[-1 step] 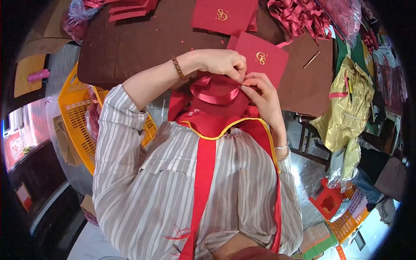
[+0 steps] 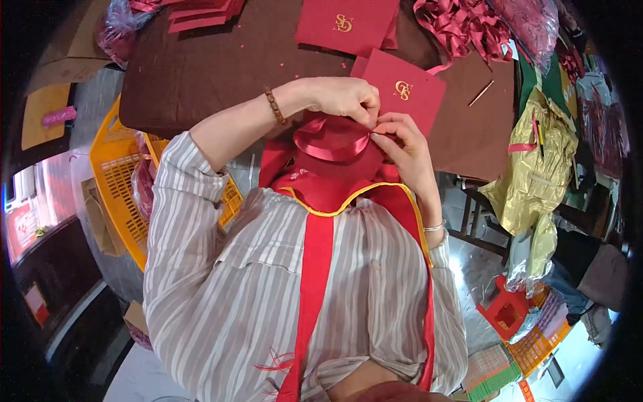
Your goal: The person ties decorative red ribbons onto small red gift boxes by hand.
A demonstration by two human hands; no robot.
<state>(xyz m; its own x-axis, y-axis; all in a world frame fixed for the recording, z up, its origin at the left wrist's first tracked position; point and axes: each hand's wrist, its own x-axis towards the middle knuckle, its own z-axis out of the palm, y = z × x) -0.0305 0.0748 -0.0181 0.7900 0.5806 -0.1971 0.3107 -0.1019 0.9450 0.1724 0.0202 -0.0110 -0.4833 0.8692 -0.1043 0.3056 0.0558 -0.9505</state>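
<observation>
Over my lap, at the near edge of the table, my left hand (image 2: 347,100) is curled with its fingertips pinched together. My right hand (image 2: 410,151) meets it from the right, thumb and forefinger also pinching. Between the fingertips is the end of a shiny dark red ribbon (image 2: 335,151). The ribbon hangs to the left in a wide loop across a dark red piece (image 2: 341,130), whose shape is partly hidden by my hands. Whether the ribbon is knotted at my fingertips is too small to tell. Just below lies my red apron (image 2: 321,191) with yellow trim.
Red printed cards or bags (image 2: 412,84) lie on the brown-covered table (image 2: 194,80) beyond my hands. A ribbon heap (image 2: 462,30) and a thin stick (image 2: 481,92) are at right. An orange crate (image 2: 120,187) stands left; gold wrapping (image 2: 542,161) hangs right.
</observation>
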